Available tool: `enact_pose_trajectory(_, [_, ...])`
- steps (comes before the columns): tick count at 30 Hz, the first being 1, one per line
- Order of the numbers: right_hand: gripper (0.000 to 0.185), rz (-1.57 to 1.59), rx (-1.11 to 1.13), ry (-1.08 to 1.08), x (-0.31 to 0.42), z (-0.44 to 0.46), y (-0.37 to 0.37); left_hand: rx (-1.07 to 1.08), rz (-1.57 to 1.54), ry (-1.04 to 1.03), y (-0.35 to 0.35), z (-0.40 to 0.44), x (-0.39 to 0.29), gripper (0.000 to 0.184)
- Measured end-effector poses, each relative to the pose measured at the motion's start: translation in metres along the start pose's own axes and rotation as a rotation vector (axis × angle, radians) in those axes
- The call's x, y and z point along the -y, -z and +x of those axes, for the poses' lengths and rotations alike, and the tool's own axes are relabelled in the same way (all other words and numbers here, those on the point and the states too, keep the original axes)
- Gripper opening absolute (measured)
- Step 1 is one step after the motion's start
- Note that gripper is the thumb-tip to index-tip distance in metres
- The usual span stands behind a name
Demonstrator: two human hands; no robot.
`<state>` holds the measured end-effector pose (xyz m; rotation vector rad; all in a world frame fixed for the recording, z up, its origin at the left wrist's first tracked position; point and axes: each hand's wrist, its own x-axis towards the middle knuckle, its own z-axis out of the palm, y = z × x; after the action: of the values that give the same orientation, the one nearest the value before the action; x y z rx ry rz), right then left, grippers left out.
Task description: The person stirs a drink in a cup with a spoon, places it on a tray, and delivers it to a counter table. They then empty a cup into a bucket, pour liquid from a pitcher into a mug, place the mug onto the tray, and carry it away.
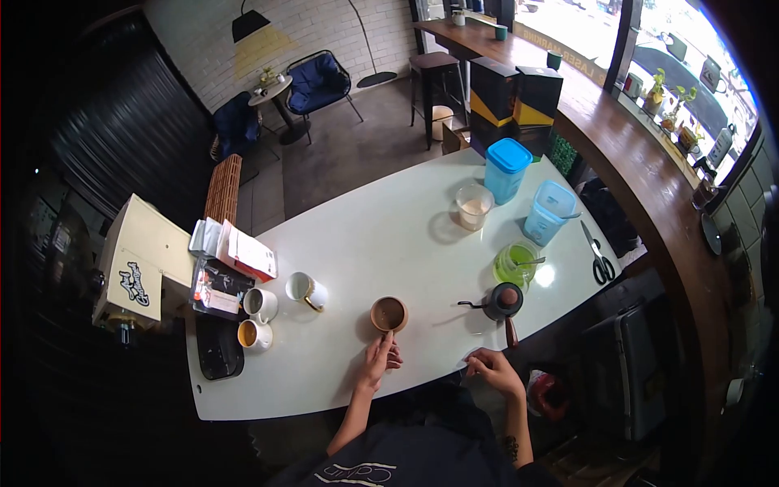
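Note:
My left hand (375, 364) reaches over the near edge of the white table and grips the near side of a brown cup (400, 325). The cup stands upright with brown liquid inside. Whether it has a handle under my fingers, I cannot tell. My right hand (495, 371) is at the table's near edge, fingers curled in a pinch. Something pale and thin (466, 358) shows by its fingertips, too small to name. Just beyond that hand stands a small black kettle (497, 311) with a thin spout, brown knob and wooden handle.
White mugs (307, 290) and a black tray (213, 355) are to the left, by a cream machine (142, 268). On the right are a green container (507, 266), blue tubs (506, 174), a clear cup (473, 206) and scissors (600, 264).

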<state>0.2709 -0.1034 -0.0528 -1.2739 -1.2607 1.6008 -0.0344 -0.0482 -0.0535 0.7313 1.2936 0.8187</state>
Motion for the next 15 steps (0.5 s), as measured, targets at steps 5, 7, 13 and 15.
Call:
enact_pose_trajectory(5, [0.023,-0.005,-0.078,0.021,0.010,0.000,-0.016,0.039,0.077,0.035,0.014,-0.013,-0.001,0.048])
enact_pose_trajectory(7, [0.023,-0.001,-0.131,0.014,0.010,-0.004,-0.028,0.064,0.089,0.085,0.021,-0.023,-0.011,0.049])
enact_pose_trajectory(13, [0.024,0.094,-0.301,0.018,0.003,-0.026,-0.068,0.213,0.165,0.113,0.043,-0.011,-0.017,0.049])
enact_pose_trajectory(15, [0.024,0.090,-0.357,0.000,-0.004,-0.035,-0.083,0.267,0.125,0.090,0.050,-0.009,-0.018,0.048])
